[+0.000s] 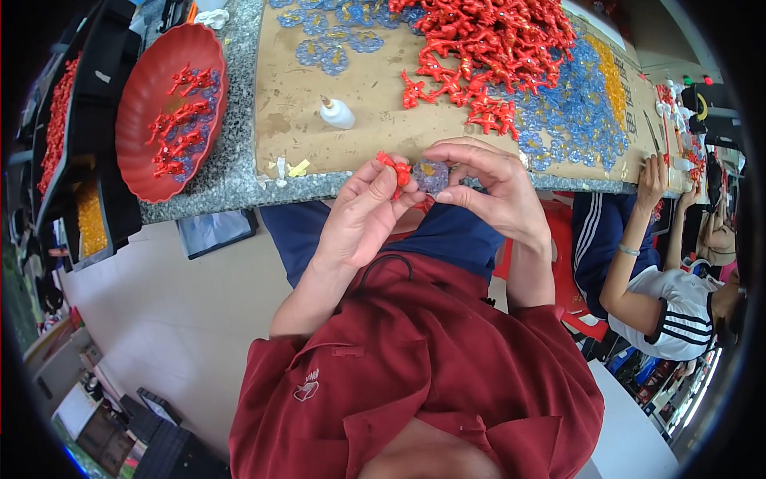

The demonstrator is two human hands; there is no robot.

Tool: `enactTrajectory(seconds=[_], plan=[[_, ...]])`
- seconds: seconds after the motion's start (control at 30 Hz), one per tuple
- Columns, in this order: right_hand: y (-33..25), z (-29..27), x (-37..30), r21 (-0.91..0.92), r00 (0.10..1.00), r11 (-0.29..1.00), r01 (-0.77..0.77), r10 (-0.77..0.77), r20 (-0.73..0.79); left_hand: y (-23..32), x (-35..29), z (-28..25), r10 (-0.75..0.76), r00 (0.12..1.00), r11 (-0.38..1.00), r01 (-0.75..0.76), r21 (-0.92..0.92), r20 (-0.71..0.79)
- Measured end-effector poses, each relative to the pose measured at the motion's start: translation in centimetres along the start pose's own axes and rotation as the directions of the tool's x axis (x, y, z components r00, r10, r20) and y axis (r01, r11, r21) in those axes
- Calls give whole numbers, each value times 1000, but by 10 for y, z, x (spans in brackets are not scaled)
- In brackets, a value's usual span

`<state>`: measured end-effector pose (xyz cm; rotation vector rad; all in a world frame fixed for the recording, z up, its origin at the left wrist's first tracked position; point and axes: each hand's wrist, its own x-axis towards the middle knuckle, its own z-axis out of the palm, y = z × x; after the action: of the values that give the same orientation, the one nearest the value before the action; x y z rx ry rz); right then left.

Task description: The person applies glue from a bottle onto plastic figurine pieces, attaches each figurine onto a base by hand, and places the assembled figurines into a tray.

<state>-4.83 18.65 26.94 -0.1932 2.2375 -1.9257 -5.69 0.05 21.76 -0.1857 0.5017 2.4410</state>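
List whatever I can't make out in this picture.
All in the head view:
- Part of the held red figure: covered by the left hand.
- Right edge of the clear bluish piece: partly behind fingertips of the right hand.
- Whether those two pieces touch: too small to tell.
- Far end of the red heap: cut off by the top edge.

- Top: dark red shirt (399,343), loose, creased across the front.
- Collar (379,437): same red, folded, open at the neck.
- Sleeves (554,339): short, red.
- Left hand (363,209), right hand (496,188), forearms (317,283): bare.
- Left chest: small white emblem (306,387); detail too small for me.
- Legs: navy-blue trousers (459,238).
- Waist: thin black cord (387,258), curved; drawstring or cable, I cannot tell.
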Motion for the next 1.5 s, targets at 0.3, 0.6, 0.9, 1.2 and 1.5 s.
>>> enactTrajectory(seconds=[0.3,0.6,0.9,1.2,1.5], plan=[[27,8,-13,66,958,967,248,-234,-168,-4,0,-8,130,977,922,-183,342,171],[24,13,-15,29,965,973,227,-221,-141,-6,1,-1,301,922,777,-386,498,245],[21,13,-18,-11,978,986,168,-168,-125,-3,2,-5,294,905,720,-421,552,306],[19,22,-21,-96,946,964,247,-262,-189,-3,7,-14,254,899,753,-415,510,357],[18,26,-21,-228,863,872,433,-474,-173,0,9,-17,176,889,829,-366,423,422]])
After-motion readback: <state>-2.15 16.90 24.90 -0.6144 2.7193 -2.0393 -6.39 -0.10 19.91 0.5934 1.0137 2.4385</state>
